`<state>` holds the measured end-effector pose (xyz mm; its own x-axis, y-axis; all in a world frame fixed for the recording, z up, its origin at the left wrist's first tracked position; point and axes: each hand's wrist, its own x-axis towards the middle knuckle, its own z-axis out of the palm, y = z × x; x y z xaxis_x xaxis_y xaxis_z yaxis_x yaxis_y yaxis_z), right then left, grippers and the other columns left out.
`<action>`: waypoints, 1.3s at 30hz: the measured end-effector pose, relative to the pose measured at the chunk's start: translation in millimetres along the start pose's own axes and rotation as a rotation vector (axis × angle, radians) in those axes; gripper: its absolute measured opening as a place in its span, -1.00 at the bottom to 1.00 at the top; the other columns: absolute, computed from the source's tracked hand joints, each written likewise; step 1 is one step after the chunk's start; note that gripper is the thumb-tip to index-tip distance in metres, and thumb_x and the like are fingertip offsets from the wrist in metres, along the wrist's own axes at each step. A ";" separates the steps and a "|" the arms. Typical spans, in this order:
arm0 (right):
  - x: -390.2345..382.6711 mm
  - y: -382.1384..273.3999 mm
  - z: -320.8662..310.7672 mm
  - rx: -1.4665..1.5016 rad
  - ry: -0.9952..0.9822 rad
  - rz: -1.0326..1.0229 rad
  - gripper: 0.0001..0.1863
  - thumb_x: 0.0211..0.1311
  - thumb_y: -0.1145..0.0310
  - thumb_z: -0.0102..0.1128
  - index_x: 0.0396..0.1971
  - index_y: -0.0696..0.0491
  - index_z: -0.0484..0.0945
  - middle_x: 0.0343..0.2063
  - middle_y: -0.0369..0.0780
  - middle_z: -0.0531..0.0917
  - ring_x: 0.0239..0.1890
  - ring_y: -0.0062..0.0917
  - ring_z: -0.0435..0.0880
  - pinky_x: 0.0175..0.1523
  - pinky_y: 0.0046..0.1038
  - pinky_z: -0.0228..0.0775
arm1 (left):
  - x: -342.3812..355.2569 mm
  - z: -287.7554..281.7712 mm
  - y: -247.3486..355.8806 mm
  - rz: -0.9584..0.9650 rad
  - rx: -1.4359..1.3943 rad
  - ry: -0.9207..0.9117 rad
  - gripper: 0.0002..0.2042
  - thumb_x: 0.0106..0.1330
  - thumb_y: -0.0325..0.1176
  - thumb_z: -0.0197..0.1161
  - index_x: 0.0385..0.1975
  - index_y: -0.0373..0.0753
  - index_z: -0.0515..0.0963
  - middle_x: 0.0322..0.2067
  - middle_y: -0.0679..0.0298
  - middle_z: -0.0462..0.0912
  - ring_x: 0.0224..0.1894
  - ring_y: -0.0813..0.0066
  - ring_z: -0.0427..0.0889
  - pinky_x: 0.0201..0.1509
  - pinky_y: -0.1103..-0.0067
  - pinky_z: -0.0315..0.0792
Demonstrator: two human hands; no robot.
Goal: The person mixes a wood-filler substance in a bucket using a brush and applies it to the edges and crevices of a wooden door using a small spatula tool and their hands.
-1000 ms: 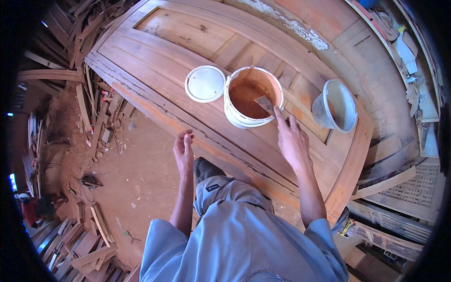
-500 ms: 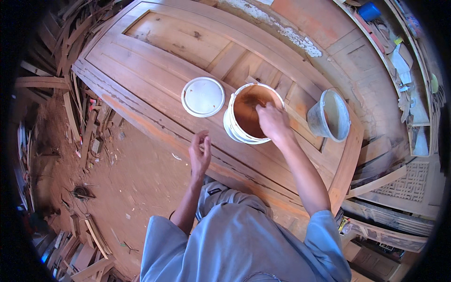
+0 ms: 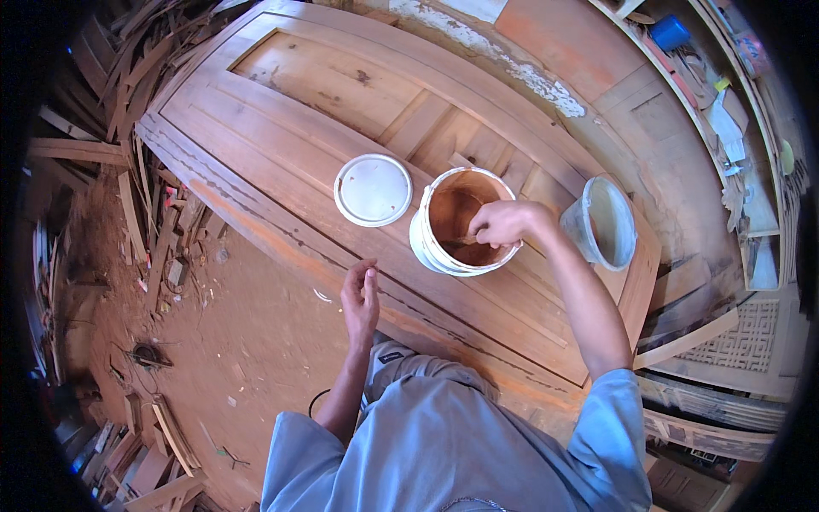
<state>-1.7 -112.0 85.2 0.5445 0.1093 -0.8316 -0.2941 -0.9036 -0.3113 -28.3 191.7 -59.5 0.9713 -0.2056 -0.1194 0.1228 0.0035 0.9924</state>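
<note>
A white bucket (image 3: 425,245) with brown contents stands on a wooden door panel (image 3: 281,141). My right hand (image 3: 502,224) is closed inside its mouth, by the right rim. What those fingers hold is hidden; a dark shape shows below them in the brown contents. My left hand (image 3: 360,297) hovers near the door's close edge, holding nothing, its fingers loosely bent and apart. Left of the bucket lies a round white lid (image 3: 373,190), flat on the wood. A translucent, whitish-stained pail (image 3: 576,227) is to the bucket's right.
Scrap wood is heaped at the left (image 3: 141,81) and lower left (image 3: 175,435), on reddish earth floor (image 3: 256,333). Along the right stands a cluttered shelf (image 3: 708,111) with a blue container (image 3: 670,32). A carved lattice panel (image 3: 735,340) leans below it.
My right hand has shifted within the bucket toward its near right side, with the forearm swung outward to the right. My left hand has barely moved. The view has shifted slightly.
</note>
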 end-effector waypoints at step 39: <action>-80.9 -29.0 138.7 0.304 1.225 0.144 -0.65 0.25 0.36 0.20 0.04 0.01 0.46 -0.25 -0.12 0.58 -0.23 -0.21 0.65 -0.24 -0.22 0.55 | -12.0 49.4 31.0 -0.007 -0.041 -0.124 -0.75 0.49 -0.30 0.03 -0.06 -0.35 0.52 -0.19 0.24 0.63 -0.13 0.52 0.58 -0.01 0.56 0.42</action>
<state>-146.2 -37.2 97.6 0.8119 -0.5815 0.0514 -0.4898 -0.7264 -0.4821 -46.2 146.0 -25.9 0.9380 -0.3256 -0.1191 0.1399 0.0411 0.9893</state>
